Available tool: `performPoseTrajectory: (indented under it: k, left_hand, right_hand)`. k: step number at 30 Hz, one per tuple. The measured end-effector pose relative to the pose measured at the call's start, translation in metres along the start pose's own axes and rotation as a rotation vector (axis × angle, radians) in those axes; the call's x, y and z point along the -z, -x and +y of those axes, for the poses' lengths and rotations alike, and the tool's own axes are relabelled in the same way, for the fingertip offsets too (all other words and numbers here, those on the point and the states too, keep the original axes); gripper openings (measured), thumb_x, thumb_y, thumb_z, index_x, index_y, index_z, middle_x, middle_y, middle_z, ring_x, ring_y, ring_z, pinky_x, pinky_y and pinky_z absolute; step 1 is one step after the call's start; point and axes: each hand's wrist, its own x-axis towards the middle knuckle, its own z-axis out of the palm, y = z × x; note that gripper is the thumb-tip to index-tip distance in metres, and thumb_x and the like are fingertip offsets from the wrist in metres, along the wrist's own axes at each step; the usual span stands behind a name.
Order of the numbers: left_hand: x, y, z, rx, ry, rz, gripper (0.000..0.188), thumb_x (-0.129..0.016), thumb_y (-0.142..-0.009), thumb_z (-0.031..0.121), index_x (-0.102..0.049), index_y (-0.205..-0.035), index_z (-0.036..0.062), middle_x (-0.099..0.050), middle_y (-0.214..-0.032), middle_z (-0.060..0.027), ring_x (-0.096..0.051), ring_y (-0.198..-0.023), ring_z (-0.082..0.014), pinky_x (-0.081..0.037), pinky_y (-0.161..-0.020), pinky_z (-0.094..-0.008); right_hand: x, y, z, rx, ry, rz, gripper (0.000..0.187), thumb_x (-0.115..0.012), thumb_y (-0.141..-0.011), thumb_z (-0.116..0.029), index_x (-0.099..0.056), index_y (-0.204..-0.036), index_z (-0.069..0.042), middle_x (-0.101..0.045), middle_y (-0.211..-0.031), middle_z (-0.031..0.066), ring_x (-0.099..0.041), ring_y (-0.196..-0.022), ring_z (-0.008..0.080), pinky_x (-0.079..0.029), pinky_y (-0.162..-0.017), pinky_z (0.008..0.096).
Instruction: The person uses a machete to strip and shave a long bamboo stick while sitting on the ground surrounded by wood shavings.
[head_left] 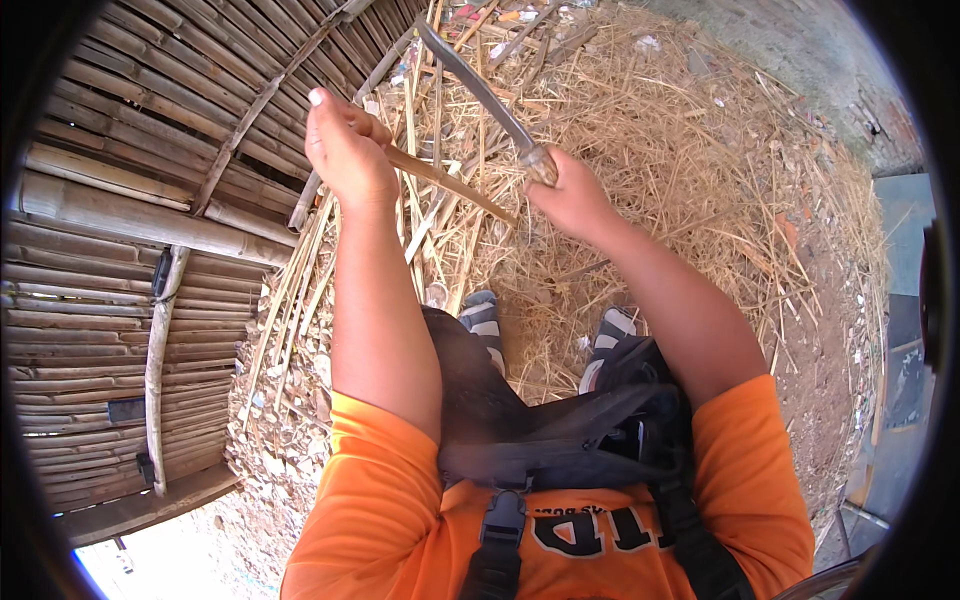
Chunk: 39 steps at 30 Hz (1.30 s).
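My left hand [348, 150] is raised in front of the bamboo wall, its fingers curled round a flat bamboo strip [450, 183]. The strip slants from that hand down to the right, its free end below my right fist. Closed on the handle of a machete, my right hand [572, 197] holds the long, slightly curved blade [475, 85] pointing up and to the left, away from me. Blade and strip are apart. Part of the left fingers is hidden behind the hand.
Straw-like shavings [660, 130] cover the ground ahead. Long split bamboo strips [290, 320] lie along the slatted bamboo wall [130, 210] on the left. My socked feet [484, 318] are close below. A grey concrete wall [810, 60] rises at the far right, with bluish panels [903, 240] nearer.
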Motion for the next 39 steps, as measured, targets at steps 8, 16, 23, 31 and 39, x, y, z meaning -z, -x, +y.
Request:
performPoseTrajectory:
  k: [8,16,23,31,39]
  left_hand:
    - [0.023,-0.018,0.006,0.088,0.052,0.062,0.045,-0.054,-0.102,0.044,-0.04,-0.072,0.0128,-0.029,-0.055,0.0013,-0.027,-0.048,-0.0131,-0.027,-0.049,-0.0309]
    - [0.023,-0.02,0.006,0.066,0.016,0.107,0.04,-0.055,-0.102,0.041,-0.042,-0.077,0.0122,-0.032,-0.056,0.0013,-0.027,-0.048,-0.0124,-0.03,-0.05,-0.0314]
    - [0.032,-0.026,0.003,0.065,0.033,0.132,0.038,-0.054,-0.102,0.036,-0.041,-0.076,0.0125,-0.029,-0.056,0.0026,-0.026,-0.048,-0.011,-0.029,-0.05,-0.0303]
    - [0.044,-0.028,0.005,0.04,0.025,0.208,0.037,-0.055,-0.102,0.033,-0.039,-0.075,0.014,-0.03,-0.056,0.0034,-0.026,-0.048,-0.0102,-0.028,-0.049,-0.0304]
    - [0.037,-0.024,0.004,0.059,0.005,0.196,0.034,-0.053,-0.104,0.035,-0.04,-0.083,0.0124,-0.028,-0.059,0.0035,-0.024,-0.051,-0.0107,-0.025,-0.05,-0.0297]
  right_hand:
    - [-0.065,0.015,0.136,-0.147,0.427,-0.24,0.039,-0.067,-0.083,-0.018,-0.057,-0.117,-0.001,-0.068,-0.099,0.0251,-0.068,-0.092,0.0378,-0.054,-0.083,0.0466]
    - [-0.027,-0.005,0.072,-0.087,0.164,-0.153,0.036,-0.068,-0.082,-0.02,-0.059,-0.111,-0.001,-0.065,-0.087,0.0171,-0.066,-0.076,0.0299,-0.053,-0.072,0.045]
    - [-0.063,0.011,0.127,0.033,0.268,-0.131,0.033,-0.068,-0.082,-0.016,-0.057,-0.11,-0.001,-0.064,-0.082,0.0147,-0.067,-0.074,0.0274,-0.054,-0.067,0.0421]
    - [-0.064,0.005,0.121,-0.068,0.296,-0.242,0.038,-0.068,-0.081,-0.017,-0.061,-0.114,0.001,-0.07,-0.086,0.0203,-0.07,-0.078,0.0368,-0.056,-0.07,0.0441]
    - [-0.036,0.001,0.05,0.009,0.172,-0.041,0.032,-0.066,-0.084,-0.012,-0.059,-0.114,-0.001,-0.068,-0.083,0.0172,-0.067,-0.065,0.0246,-0.053,-0.057,0.038]
